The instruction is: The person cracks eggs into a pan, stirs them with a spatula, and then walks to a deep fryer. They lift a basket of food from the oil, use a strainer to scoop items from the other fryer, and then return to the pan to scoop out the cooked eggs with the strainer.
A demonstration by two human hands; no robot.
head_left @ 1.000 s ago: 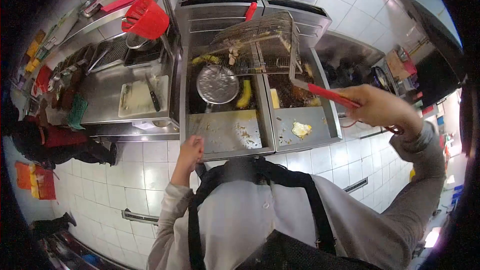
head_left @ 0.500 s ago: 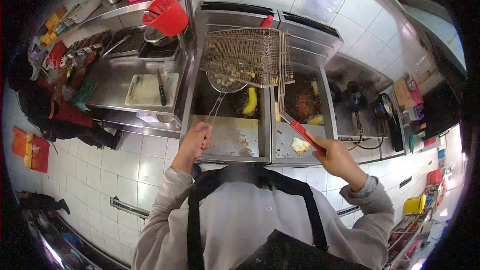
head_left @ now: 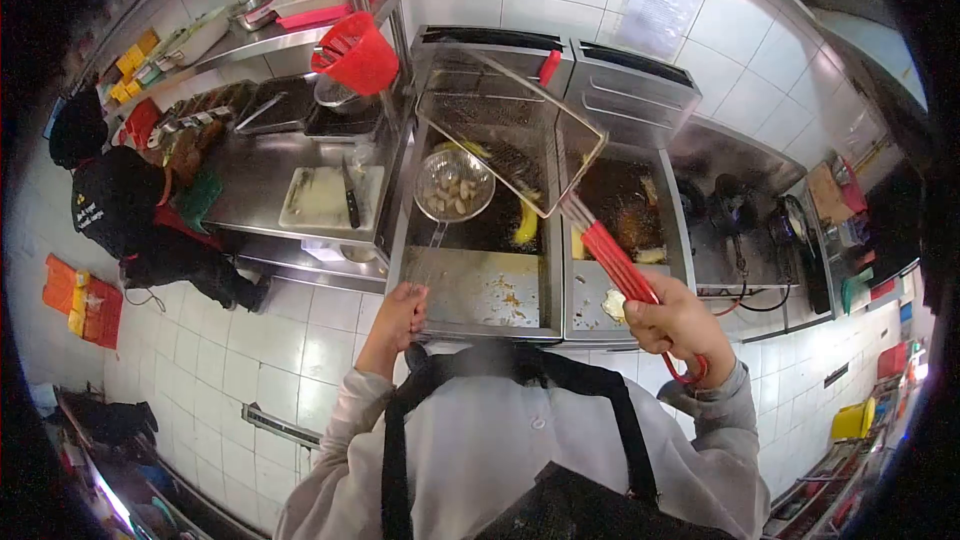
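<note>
The right hand (head_left: 672, 325) is closed around the red handle (head_left: 618, 262) of a wire fry basket (head_left: 512, 148); the handle runs up and away from the fist toward the left, and the basket hangs at its far end, tilted on its side above the left fryer vat (head_left: 480, 225), well beyond the hand and clear of the oil; whether anything lies in the basket cannot be told. The left hand (head_left: 398, 312) is curled around the thin handle of a round mesh skimmer (head_left: 453, 186); the skimmer's bowl sits straight ahead of this hand, over the same vat, and holds pale pieces of food (head_left: 452, 197); the bowl lies just below and to the left of the basket's lower edge, very near it, though touching or not is unclear. A yellow piece (head_left: 526, 223) floats in the dark oil just to the right of the skimmer, under the basket. Between the two hands, close in front of them, lies the fryer's steel front ledge (head_left: 470, 285), strewn with crumbs; a pale lump (head_left: 612, 307) rests on the ledge just to the left of the right fist. The right vat (head_left: 622, 210) lies beyond the right hand, behind the red handle. Further left of the left hand, a cutting board (head_left: 326, 198) with a knife (head_left: 350, 198) rests on a steel counter (head_left: 250, 180); a red basket (head_left: 358, 52) hangs above it; another person (head_left: 125, 205) in dark clothes crouches far to the left.
</note>
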